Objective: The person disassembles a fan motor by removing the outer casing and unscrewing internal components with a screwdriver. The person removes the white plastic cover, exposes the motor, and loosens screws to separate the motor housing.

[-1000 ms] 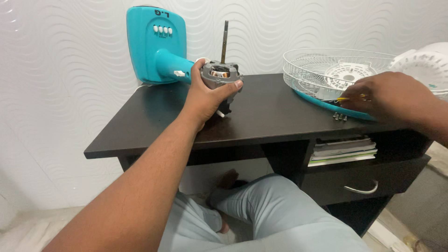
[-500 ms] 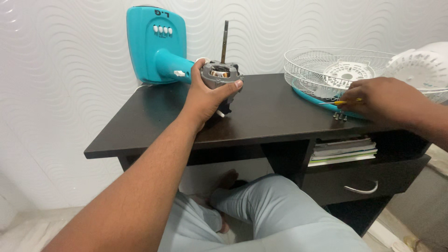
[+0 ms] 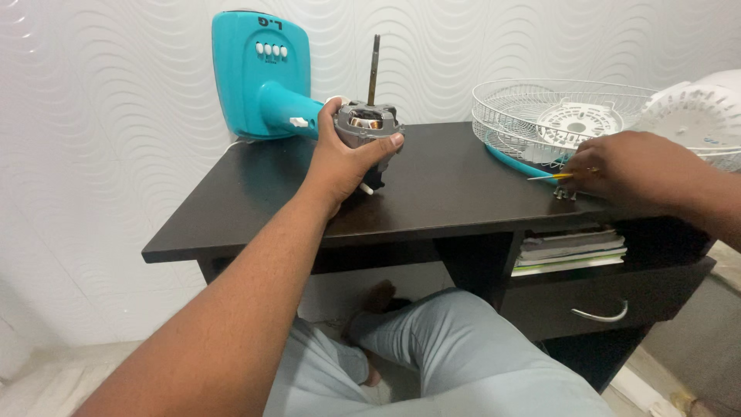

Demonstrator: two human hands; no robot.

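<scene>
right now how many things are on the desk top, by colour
Teal: 1, the fan body, with the grey motor on its neck gripped by the left hand.
White: 2, the wire fan guards stacked, a teal rim beneath.
Yellow: 1, a thin tool at the right hand.
Silver: 1 cluster of small screws.
Total: 5

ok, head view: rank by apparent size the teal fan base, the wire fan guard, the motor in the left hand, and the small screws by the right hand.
1. wire fan guard and teal fan base: look alike, so no ranking.
2. motor.
3. screws.
</scene>
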